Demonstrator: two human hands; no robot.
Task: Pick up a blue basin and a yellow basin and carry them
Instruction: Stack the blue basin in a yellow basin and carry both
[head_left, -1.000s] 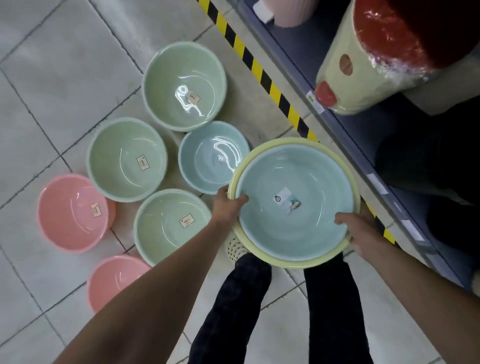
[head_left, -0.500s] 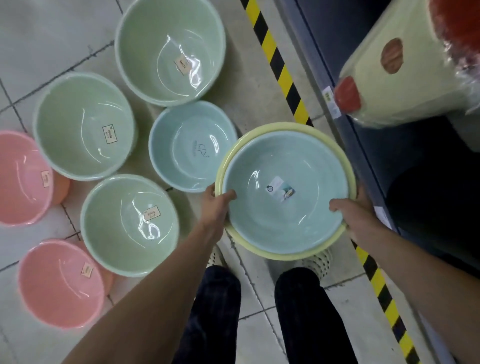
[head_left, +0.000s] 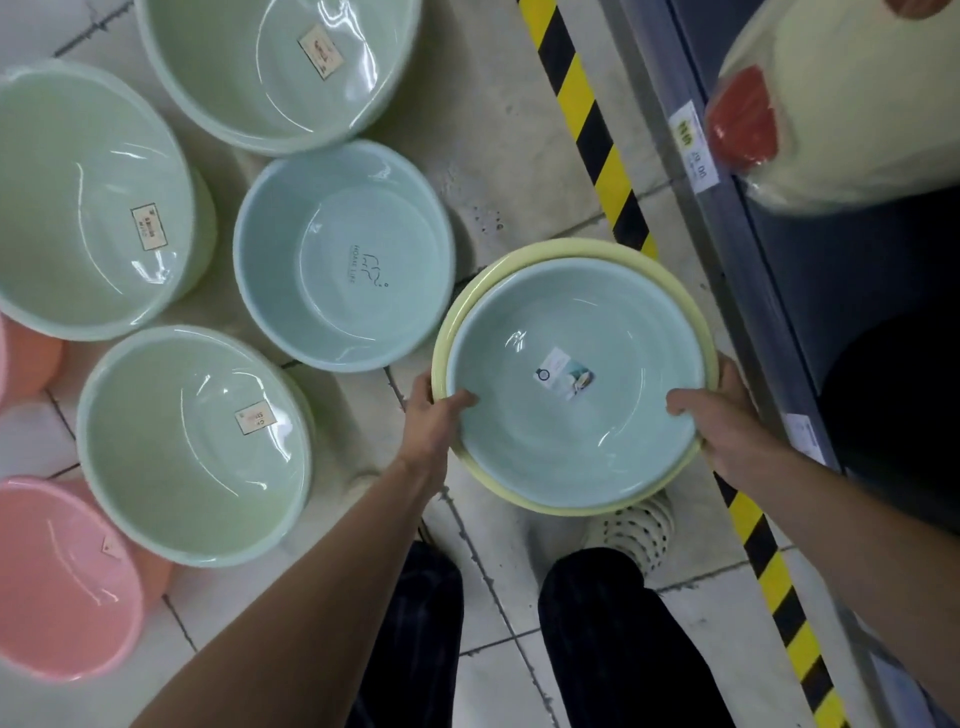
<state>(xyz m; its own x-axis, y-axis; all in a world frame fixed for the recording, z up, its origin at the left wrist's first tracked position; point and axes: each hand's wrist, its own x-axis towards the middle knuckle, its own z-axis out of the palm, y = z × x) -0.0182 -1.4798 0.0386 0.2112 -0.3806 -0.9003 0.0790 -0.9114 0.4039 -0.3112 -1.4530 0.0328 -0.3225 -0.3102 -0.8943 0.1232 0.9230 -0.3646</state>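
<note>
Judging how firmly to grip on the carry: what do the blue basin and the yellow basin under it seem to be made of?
Blue basin: most likely moulded plastic, smooth and glossy. Thin curved light streaks glint on its inner wall, and a paper label is stuck to its floor.
Yellow basin: probably the same plastic. Only its pale rim shows, with a softer sheen.

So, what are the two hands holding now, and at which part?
The blue basin nested in the yellow basin. The left hand grips both rims on the left, the right hand on the right side.
</note>
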